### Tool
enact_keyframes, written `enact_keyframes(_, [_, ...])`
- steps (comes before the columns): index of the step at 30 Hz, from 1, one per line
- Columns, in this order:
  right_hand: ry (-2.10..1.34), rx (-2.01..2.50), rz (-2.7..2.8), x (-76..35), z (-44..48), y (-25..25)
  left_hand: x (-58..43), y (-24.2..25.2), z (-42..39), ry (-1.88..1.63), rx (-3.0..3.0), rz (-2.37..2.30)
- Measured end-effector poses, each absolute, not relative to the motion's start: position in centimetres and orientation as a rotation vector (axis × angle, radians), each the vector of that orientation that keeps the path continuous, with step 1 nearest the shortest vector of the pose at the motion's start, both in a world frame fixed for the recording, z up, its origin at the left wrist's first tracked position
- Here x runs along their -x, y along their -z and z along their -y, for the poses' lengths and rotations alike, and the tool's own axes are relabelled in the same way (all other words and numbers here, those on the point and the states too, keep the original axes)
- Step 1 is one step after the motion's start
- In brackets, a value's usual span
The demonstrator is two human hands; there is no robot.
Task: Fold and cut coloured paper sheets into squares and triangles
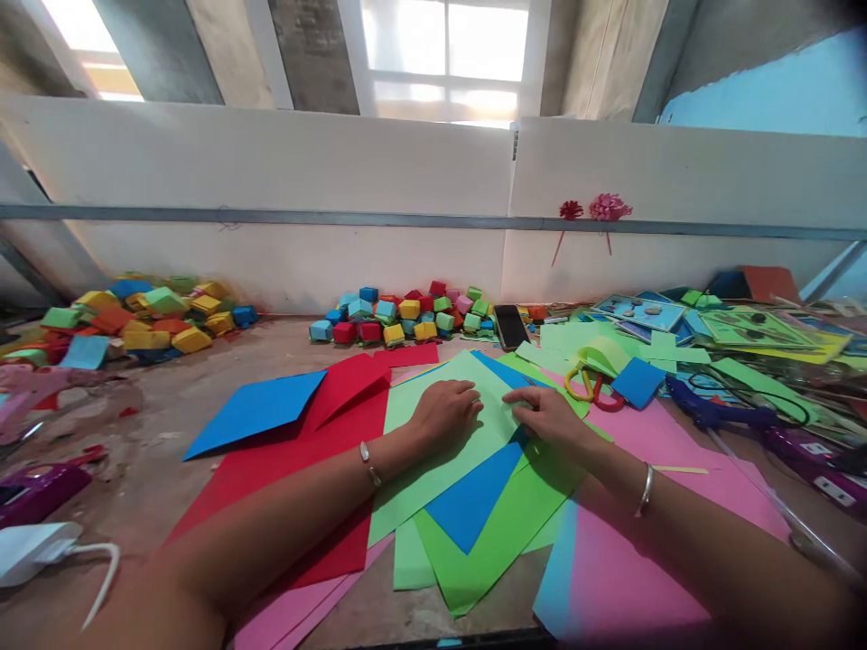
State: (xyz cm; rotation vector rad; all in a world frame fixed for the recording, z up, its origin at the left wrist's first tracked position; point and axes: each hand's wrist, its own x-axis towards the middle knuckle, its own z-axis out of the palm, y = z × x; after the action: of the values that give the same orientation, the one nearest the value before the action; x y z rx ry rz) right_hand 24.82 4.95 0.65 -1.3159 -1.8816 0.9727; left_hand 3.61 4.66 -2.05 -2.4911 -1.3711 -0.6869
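A light green paper sheet (433,451) lies on top of a spread of coloured sheets on the table. My left hand (445,411) rests on it with its fingers curled down and pressed against the paper. My right hand (547,413) pinches the sheet's right edge between thumb and fingers. Under the light green sheet lie a blue sheet (470,496), a brighter green sheet (501,533), red sheets (304,451) and pink sheets (650,506). Both wrists wear a thin bracelet.
Folded paper cubes lie in a pile at the back centre (406,316) and in another at the back left (142,316). A phone (509,325) and scissors (589,388) lie behind my hands. Glue guns (718,411) and cluttered sheets fill the right side; a white charger (33,551) sits near left.
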Motion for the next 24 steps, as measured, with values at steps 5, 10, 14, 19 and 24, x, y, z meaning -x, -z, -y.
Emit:
enact_keyframes(5, [-1.072,1.32,1.69,-25.6,-5.4,-1.4,-3.7,2.1,-4.8,0.723,2.513,1.39])
enact_keyframes(10, [-1.129,1.148,1.271,-28.3,-7.5,-2.8,-2.5,2.6,-6.1,0.877,2.469,1.486])
enact_keyframes(14, [-0.921,1.056,0.963,-32.6,-9.9,-5.3,-0.9,2.7,-7.6,1.099,2.379,1.604])
enact_keyframes(19, [-0.712,0.827,0.69,-33.2,-9.6,-6.7,0.2,2.6,-8.6,1.338,2.378,1.655])
enact_keyframes(24, [-0.878,0.838,1.252,-26.8,-4.9,-3.4,-0.2,2.0,-7.7,1.445,2.374,1.59])
